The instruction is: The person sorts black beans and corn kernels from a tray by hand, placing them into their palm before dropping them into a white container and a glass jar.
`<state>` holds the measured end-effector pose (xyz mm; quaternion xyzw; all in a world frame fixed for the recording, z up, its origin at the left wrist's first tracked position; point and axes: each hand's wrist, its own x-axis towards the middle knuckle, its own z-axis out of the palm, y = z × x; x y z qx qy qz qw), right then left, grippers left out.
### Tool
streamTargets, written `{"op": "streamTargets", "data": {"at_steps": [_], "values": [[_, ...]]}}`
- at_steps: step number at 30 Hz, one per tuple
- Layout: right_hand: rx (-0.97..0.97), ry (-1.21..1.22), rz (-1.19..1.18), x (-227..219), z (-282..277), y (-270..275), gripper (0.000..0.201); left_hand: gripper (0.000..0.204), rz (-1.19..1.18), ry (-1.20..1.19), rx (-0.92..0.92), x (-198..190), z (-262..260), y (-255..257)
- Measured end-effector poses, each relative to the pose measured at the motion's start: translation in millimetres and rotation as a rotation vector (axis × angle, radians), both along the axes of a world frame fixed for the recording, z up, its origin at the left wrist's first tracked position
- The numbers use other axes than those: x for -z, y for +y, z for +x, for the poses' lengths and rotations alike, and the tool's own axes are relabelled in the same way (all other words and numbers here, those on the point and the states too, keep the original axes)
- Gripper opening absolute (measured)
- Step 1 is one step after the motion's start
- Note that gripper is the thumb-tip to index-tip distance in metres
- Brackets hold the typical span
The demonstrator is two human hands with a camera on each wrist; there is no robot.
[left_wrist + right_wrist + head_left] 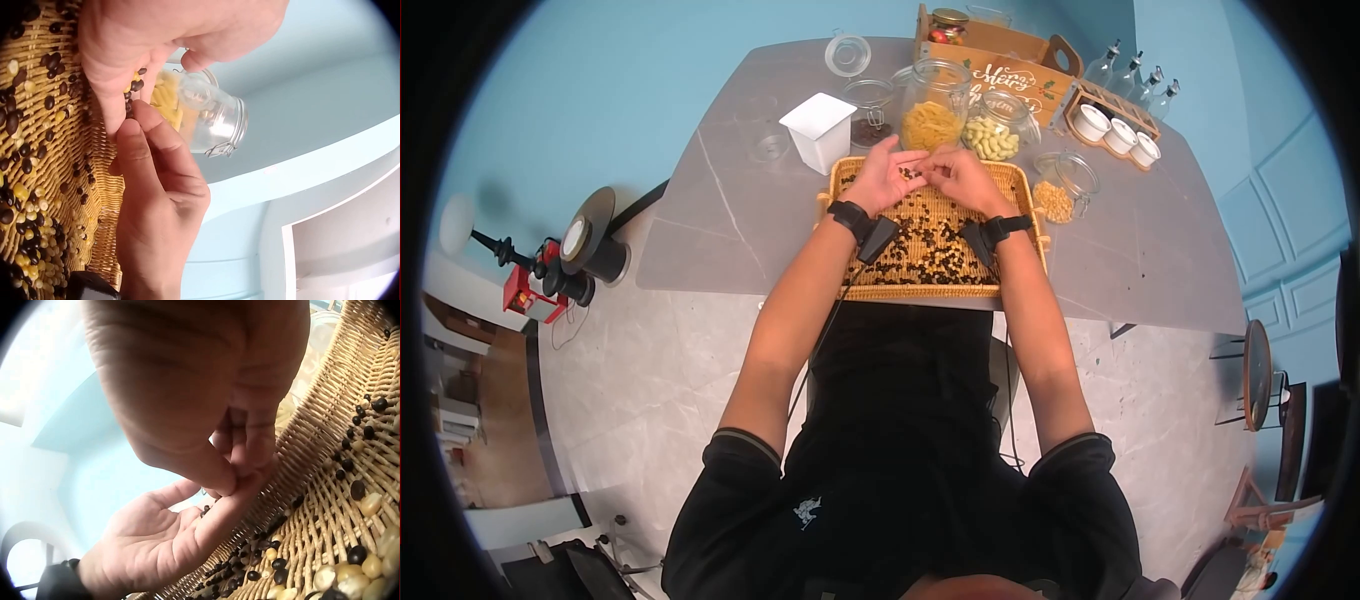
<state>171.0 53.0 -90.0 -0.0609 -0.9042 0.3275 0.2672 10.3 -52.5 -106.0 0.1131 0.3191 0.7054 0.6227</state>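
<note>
Palm up over the wicker basket [837,272], the left hand [882,180] carries several dark beans [137,85] and a few yellow kernels on its fingers. The right hand [962,180] reaches in from the other side, and its thumb and forefinger pinch at a dark bean lying on the left fingers. In the right wrist view the right fingertips [225,481] rest at the left hand's fingers, which hide most of the beans. Below both hands, a mix of black beans and yellow corn kernels [353,584] is scattered across the basket's woven floor.
Behind the basket stand a jar of pasta [933,125], a jar of pale green pieces [992,138] and a jar with dark contents [870,130]. A white square container [818,135] is at left, an open jar of yellow kernels [1055,200] at right. A wooden crate [1025,75] stands farther back.
</note>
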Motion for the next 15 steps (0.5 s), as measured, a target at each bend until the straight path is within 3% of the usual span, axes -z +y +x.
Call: {"op": "streamTargets", "data": {"at_steps": [6, 15], "values": [[-0.004, -0.055, 0.003, -2.5, 0.0, -6.0, 0.018, 0.071, -0.021, 0.035, 0.005, 0.4, 1.2, 0.6], [0.055, -0.054, 0.278, -6.6, -3.3, -19.9, 0.012, 0.071, 0.011, -0.008, 0.068, 6.2, -1.3, 2.6]]}}
